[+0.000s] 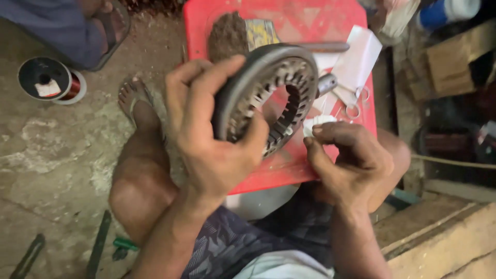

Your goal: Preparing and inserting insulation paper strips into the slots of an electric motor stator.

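Head view, left hand (214, 137): grip closed around the outer rim of a round metal ring (266, 93), held upright above the red surface (289, 26), thumb pressed on its near edge.
Head view, right hand (349, 157): fingers pinched shut on a small white paper piece (316, 124), right at the ring's lower inner edge.
Progress: by my reading, lining the slots is under way; some slots look empty, so much seems left.
Ring's look: dark grey, worn, with toothed slots all round the inside and an open centre.
Nearby: scissors (354, 101) and white paper (359, 54) on the surface; wire spool (49, 80) on the floor.
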